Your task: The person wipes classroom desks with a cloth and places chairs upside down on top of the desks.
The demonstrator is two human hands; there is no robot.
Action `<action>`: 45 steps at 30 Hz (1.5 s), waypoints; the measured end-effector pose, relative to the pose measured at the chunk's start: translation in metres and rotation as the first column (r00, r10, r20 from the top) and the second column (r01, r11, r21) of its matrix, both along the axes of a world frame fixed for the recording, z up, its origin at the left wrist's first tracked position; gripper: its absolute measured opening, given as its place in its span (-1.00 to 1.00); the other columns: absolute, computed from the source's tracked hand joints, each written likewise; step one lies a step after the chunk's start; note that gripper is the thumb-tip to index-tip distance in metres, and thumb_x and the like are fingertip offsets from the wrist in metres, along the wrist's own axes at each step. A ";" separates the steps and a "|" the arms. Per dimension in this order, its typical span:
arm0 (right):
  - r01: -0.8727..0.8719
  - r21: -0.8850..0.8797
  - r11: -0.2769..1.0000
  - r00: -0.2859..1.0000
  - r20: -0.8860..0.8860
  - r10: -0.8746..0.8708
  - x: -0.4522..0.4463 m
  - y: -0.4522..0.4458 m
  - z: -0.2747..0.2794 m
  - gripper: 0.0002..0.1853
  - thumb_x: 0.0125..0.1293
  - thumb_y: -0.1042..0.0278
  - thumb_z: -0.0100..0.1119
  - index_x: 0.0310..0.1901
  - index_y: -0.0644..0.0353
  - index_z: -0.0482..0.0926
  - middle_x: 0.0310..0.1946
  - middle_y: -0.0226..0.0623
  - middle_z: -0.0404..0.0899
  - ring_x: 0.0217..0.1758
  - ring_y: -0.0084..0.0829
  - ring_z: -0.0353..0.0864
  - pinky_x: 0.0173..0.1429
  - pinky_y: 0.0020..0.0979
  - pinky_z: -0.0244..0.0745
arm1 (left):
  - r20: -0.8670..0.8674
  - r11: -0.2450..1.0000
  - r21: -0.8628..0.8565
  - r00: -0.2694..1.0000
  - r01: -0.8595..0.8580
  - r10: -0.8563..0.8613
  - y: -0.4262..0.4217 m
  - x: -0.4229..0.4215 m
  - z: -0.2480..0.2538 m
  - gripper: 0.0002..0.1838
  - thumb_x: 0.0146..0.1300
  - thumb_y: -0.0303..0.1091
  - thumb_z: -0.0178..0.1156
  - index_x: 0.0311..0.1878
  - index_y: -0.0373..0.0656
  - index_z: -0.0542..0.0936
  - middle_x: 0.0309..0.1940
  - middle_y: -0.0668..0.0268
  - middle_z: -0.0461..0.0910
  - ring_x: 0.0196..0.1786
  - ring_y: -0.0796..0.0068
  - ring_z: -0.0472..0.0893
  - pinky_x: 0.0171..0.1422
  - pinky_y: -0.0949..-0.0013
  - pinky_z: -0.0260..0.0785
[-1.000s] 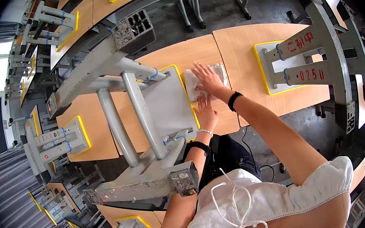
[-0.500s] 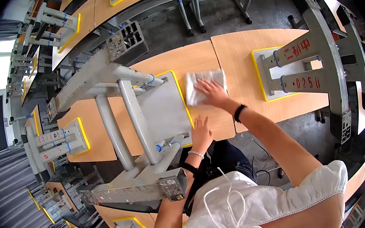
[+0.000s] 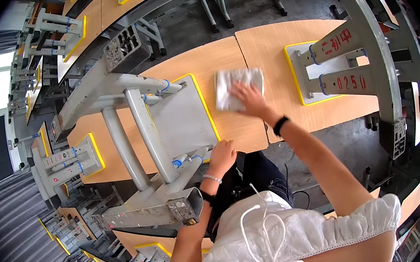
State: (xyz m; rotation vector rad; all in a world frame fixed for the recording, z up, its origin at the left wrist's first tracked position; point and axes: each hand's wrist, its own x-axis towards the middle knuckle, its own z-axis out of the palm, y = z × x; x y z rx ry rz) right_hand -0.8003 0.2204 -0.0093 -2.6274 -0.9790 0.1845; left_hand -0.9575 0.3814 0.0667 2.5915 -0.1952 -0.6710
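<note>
My right hand [image 3: 250, 99] lies flat with spread fingers on a folded white cloth [image 3: 224, 85], pressing it against the wooden desk top [image 3: 238, 128]; the hand is slightly blurred. My left hand [image 3: 223, 158] rests at the near edge of the desk, its fingers loosely bent, beside the corner of an upturned stool. That stool's grey seat [image 3: 180, 121] with yellow edging lies face down on the desk, left of the cloth. Its grey metal legs [image 3: 151, 137] rise toward me.
Another upturned stool [image 3: 347, 82], marked 0250, stands on the adjoining desk [image 3: 274, 56] to the right. A further stool [image 3: 71, 160] sits at the left. Behind is a row of desks [image 3: 153, 0]. Grey curtains [image 3: 8, 226] hang at far left.
My right hand and the cloth have shifted slightly right across the desk. My left hand has drawn back to the near edge, its fingers more bent. The view has shifted a little.
</note>
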 end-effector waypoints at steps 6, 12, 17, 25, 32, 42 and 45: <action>-0.210 0.010 0.978 0.961 -0.183 0.208 -0.131 -0.003 0.024 -0.18 -0.01 -0.07 0.19 0.31 -0.19 0.08 0.37 -0.40 -0.07 0.41 -0.34 -0.05 0.40 -0.03 -0.15 | -0.267 0.994 -0.093 0.961 0.054 -0.077 0.041 -0.051 0.028 -0.72 0.08 -0.24 0.11 -0.15 -0.14 0.51 -0.35 0.09 0.56 -0.22 0.10 0.55 -0.13 0.13 0.38; -0.082 -0.047 0.996 0.970 -0.233 0.069 -0.140 -0.055 0.017 -0.19 -0.02 0.03 0.22 0.30 -0.18 0.10 0.35 -0.41 0.00 0.40 -0.36 -0.01 0.37 -0.06 -0.07 | -0.334 0.959 -0.155 0.926 -0.236 0.174 0.108 -0.102 0.014 -0.67 0.13 -0.23 0.11 -0.07 -0.18 0.51 -0.39 0.15 0.59 -0.28 0.19 0.58 -0.15 0.26 0.40; 0.359 -0.074 0.931 0.931 -0.046 -0.363 -0.089 -0.101 0.001 -0.23 0.00 0.06 0.22 0.29 -0.14 0.13 0.34 -0.39 0.02 0.39 -0.31 -0.01 0.29 0.07 0.02 | 0.003 0.914 0.078 0.917 -0.399 0.400 0.171 -0.165 0.036 -0.64 0.11 -0.19 0.11 -0.06 -0.17 0.50 -0.33 0.15 0.58 -0.22 0.18 0.55 -0.09 0.23 0.37; 0.576 -0.157 0.802 0.809 -0.026 -0.587 -0.085 -0.077 0.000 -0.14 0.00 0.02 0.21 0.33 -0.11 -0.01 0.39 -0.33 -0.15 0.43 -0.24 -0.13 0.30 0.10 -0.01 | 0.220 0.870 0.357 0.936 -0.341 0.277 0.236 -0.162 0.052 -0.58 0.09 -0.12 0.12 -0.03 -0.17 0.49 -0.23 0.14 0.55 -0.13 0.16 0.51 0.00 0.19 0.31; 0.692 -0.187 0.698 0.710 -0.005 -0.705 -0.149 -0.054 -0.001 -0.13 0.00 0.07 0.20 0.34 -0.07 -0.03 0.38 -0.25 -0.13 0.42 -0.17 -0.11 0.30 0.09 -0.01 | 0.267 0.898 0.380 0.956 -0.222 0.124 0.271 -0.142 0.043 -0.53 0.08 -0.06 0.12 -0.01 -0.16 0.48 -0.15 0.14 0.52 -0.05 0.14 0.47 0.08 0.15 0.26; 0.825 -0.054 0.562 0.565 0.074 -0.822 -0.221 -0.040 -0.005 -0.49 0.09 0.43 0.06 0.15 0.03 0.30 0.22 -0.22 0.25 0.28 -0.19 0.21 0.25 -0.26 0.20 | 0.276 0.920 0.393 0.954 -0.004 -0.114 0.311 -0.104 0.017 -0.39 0.03 0.08 0.11 0.06 -0.15 0.42 0.04 0.14 0.42 0.12 0.10 0.33 0.24 0.08 0.10; 0.964 -0.079 0.256 0.242 -0.150 -0.959 -0.250 -0.053 0.013 -0.53 0.12 0.42 0.02 0.12 0.12 0.29 0.05 -0.07 0.42 0.12 -0.06 0.37 0.12 -0.18 0.30 | 0.282 0.908 0.414 0.939 0.064 -0.195 0.306 -0.083 0.017 -0.34 0.01 0.11 0.11 0.10 -0.15 0.38 0.09 0.14 0.37 0.16 0.09 0.29 0.27 0.09 0.06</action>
